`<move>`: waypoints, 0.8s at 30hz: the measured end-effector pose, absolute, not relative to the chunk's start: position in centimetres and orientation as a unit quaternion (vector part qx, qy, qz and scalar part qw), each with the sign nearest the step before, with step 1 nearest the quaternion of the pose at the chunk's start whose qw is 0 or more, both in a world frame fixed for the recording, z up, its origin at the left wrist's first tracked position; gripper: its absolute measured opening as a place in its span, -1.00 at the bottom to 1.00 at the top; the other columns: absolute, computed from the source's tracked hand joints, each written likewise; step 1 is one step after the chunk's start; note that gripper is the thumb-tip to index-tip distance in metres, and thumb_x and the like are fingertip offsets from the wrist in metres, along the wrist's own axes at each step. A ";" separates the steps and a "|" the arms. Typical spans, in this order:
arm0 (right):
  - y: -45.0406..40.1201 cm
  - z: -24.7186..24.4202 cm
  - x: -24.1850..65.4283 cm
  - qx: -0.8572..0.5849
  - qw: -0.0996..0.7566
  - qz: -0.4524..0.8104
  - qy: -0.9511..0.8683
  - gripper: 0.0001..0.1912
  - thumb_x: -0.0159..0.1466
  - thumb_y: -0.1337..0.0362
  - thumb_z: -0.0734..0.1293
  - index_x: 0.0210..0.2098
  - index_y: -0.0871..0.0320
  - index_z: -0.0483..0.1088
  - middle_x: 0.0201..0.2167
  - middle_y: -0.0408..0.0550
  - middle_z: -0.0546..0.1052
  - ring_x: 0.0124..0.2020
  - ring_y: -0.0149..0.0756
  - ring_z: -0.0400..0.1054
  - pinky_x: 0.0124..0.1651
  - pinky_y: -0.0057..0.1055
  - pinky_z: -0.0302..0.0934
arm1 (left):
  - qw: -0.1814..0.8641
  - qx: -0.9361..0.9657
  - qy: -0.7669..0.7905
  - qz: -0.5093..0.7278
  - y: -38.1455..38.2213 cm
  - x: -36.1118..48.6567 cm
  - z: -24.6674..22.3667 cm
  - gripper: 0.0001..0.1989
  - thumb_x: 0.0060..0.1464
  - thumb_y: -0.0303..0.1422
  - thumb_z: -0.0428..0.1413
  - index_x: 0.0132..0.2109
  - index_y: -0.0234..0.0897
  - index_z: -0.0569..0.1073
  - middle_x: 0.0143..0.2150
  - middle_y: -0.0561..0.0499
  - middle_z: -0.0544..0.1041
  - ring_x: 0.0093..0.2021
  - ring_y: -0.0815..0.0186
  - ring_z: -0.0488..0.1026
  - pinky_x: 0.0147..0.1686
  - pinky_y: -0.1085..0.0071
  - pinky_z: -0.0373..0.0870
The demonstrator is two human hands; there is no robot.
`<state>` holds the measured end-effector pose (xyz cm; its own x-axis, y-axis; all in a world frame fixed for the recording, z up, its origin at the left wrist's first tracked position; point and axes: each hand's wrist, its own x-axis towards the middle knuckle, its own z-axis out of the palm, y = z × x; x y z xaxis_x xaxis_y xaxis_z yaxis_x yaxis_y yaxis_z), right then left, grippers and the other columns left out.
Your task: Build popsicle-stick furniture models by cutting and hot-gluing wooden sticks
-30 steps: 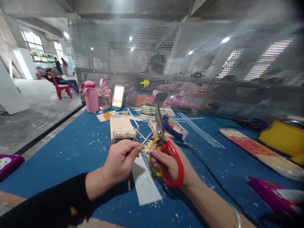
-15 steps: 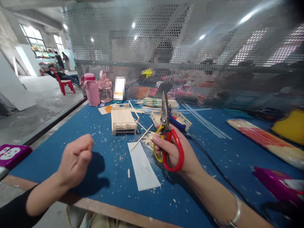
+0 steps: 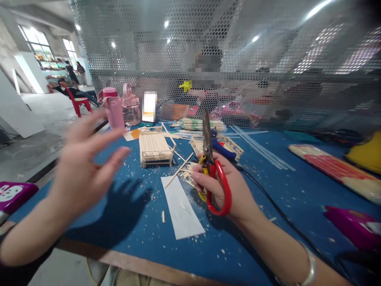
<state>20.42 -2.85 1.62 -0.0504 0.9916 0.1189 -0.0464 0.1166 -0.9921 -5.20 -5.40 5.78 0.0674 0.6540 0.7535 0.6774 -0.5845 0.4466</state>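
Note:
My left hand (image 3: 86, 167) is raised over the left of the blue table, fingers spread and slightly blurred, holding nothing. In my right hand (image 3: 232, 186) are scissors (image 3: 207, 137) with red and yellow handles, blades pointing up and away from me. Beyond the hands stands a small bed-shaped model (image 3: 155, 146) made of wooden sticks. Behind the scissors lies a second stick frame (image 3: 233, 147), with a blue-handled glue gun (image 3: 223, 151) resting on it, partly hidden. Cut sticks (image 3: 186, 171) lie loose beside a white paper strip (image 3: 184, 214).
A pink flask (image 3: 113, 109), a clear pink bottle (image 3: 131, 110) and a lit phone (image 3: 149, 106) stand before a perforated metal screen (image 3: 160, 59). Packed sticks (image 3: 333, 171) lie at right. A black cord (image 3: 274, 208) crosses the table. Another person sits behind the screen.
My left hand has gone from a closed fist to spread fingers and has risen a little to the left. My right hand keeps the scissors in nearly the same place.

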 end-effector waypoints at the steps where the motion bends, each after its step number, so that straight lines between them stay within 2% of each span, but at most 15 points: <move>1: -2.9 1.6 20.3 -0.445 0.524 0.496 -0.531 -0.48 -0.07 0.17 0.51 -0.20 0.07 0.23 -0.48 -0.26 0.42 -0.59 -0.50 0.27 -0.58 -0.50 0.18 | 0.039 -0.758 -0.447 -0.473 -4.9 -3.9 5.4 -0.83 0.05 -0.26 0.18 -0.20 -0.13 0.58 -0.07 -0.10 0.58 -0.02 0.06 0.46 0.05 0.02 0.24; 3: -3.2 1.6 20.2 -0.440 0.516 0.504 -0.535 -0.48 -0.06 0.16 0.50 -0.19 0.07 0.23 -0.48 -0.25 0.43 -0.59 -0.49 0.28 -0.57 -0.50 0.19 | 0.012 -0.826 -0.400 -0.396 -3.7 -1.0 4.1 -0.86 0.11 -0.31 0.14 -0.19 -0.10 0.58 -0.18 -0.03 0.63 -0.15 0.15 0.52 0.10 -0.02 0.18; 5: -3.5 1.7 20.1 -0.437 0.505 0.513 -0.539 -0.48 -0.05 0.15 0.50 -0.19 0.08 0.22 -0.49 -0.25 0.44 -0.60 -0.49 0.29 -0.56 -0.49 0.20 | -0.020 -0.853 -0.388 -0.348 -2.8 1.2 2.8 -0.85 0.14 -0.34 0.13 -0.18 -0.13 0.57 -0.21 -0.04 0.65 -0.16 0.16 0.54 0.05 0.04 0.23; 10: -4.0 2.2 20.1 -0.453 0.484 0.527 -0.532 -0.38 -0.13 0.20 0.53 -0.15 0.07 0.20 -0.53 -0.28 0.46 -0.66 -0.51 0.24 -0.61 -0.52 0.13 | -0.077 -0.881 -0.298 -0.361 -2.0 2.9 1.2 -0.75 0.24 -0.34 -0.01 -0.14 -0.25 0.56 -0.29 -0.08 0.65 -0.28 0.23 0.55 -0.24 0.31 0.37; 16: -3.9 1.9 19.9 -0.470 0.489 0.488 -0.549 -0.41 -0.09 0.16 0.52 -0.15 0.09 0.22 -0.52 -0.24 0.45 -0.61 -0.49 0.25 -0.59 -0.52 0.11 | -0.130 -0.854 -0.331 -0.381 -2.4 2.7 1.3 -0.78 0.19 -0.36 0.04 -0.28 -0.27 0.58 -0.34 -0.09 0.64 -0.32 0.24 0.53 -0.29 0.36 0.41; 20: -4.0 1.7 20.2 -0.472 0.513 0.427 -0.575 -0.55 0.09 0.03 0.41 -0.12 0.05 0.23 -0.48 -0.24 0.37 -0.63 -0.52 0.14 -0.62 -0.51 0.03 | -0.324 -0.729 -0.380 -0.468 -1.9 3.5 1.7 -0.84 0.11 -0.34 0.12 -0.34 -0.28 0.58 -0.40 -0.04 0.62 -0.40 0.31 0.50 -0.37 0.42 0.41; 22: -4.2 1.6 20.5 -0.460 0.504 0.391 -0.617 -0.58 0.13 -0.01 0.36 -0.13 0.04 0.25 -0.45 -0.21 0.37 -0.57 -0.48 0.18 -0.56 -0.49 0.10 | -0.430 -0.642 -0.376 -0.512 -1.7 3.9 1.9 -0.85 0.07 -0.33 0.15 -0.36 -0.30 0.57 -0.43 -0.02 0.61 -0.42 0.35 0.49 -0.39 0.44 0.42; 24: -4.2 1.5 20.7 -0.438 0.471 0.365 -0.673 -0.56 0.14 -0.05 0.34 -0.09 0.03 0.25 -0.41 -0.16 0.40 -0.48 -0.40 0.26 -0.44 -0.45 0.21 | -0.486 -0.583 -0.361 -0.542 -1.7 4.1 2.0 -0.87 0.04 -0.34 0.18 -0.37 -0.31 0.57 -0.46 -0.01 0.60 -0.44 0.37 0.48 -0.39 0.46 0.44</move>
